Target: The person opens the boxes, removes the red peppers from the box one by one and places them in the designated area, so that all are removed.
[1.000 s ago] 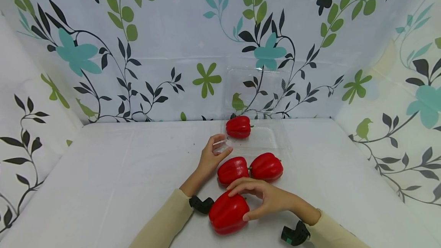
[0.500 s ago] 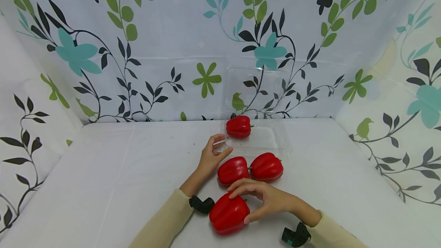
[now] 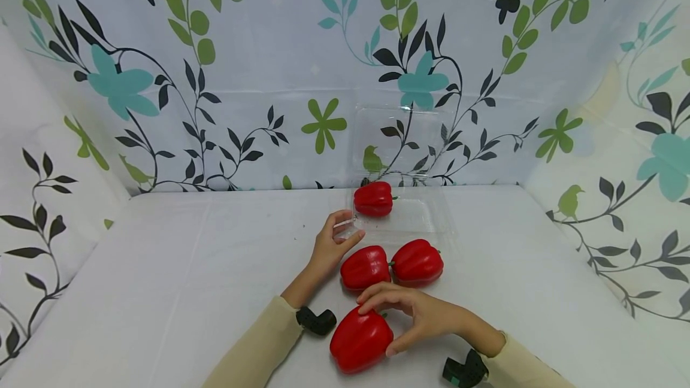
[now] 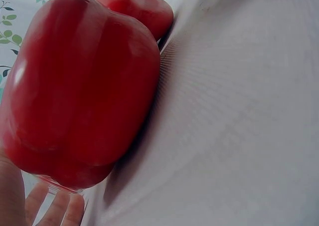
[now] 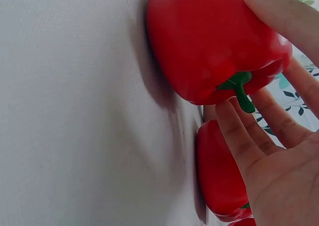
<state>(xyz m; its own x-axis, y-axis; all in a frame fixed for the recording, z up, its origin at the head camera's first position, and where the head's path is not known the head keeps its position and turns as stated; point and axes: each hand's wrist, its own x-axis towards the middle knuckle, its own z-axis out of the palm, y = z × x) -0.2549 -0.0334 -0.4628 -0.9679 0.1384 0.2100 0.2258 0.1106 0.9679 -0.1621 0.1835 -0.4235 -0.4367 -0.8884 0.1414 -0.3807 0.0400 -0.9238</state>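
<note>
My right hand [image 3: 426,311] has its thumb and fingers round the nearest red bell pepper [image 3: 361,340]. In the right wrist view this pepper [image 5: 214,41] shows its green stem [image 5: 242,90] between the fingers. At the left near corner of a clear plastic container [image 3: 415,214], my left hand [image 3: 327,247] holds the wall between thumb and fingers. One red bell pepper [image 3: 373,199] lies inside the container, on its left side. Two others, a left pepper [image 3: 365,268] and a right pepper [image 3: 417,262], lie between the container and my right hand. A pepper hides most of the left hand in the left wrist view.
The container's clear lid [image 3: 399,142] stands raised at the back, before a patterned cloth [image 3: 259,76]. White cloth covers the table [image 3: 215,268]. Black wrist cameras, a left one [image 3: 315,320] and a right one [image 3: 465,369], sit below the hands.
My right hand and the nearest bell pepper have shifted slightly toward me and to the right. The left hand, the container and the other peppers have stayed put.
</note>
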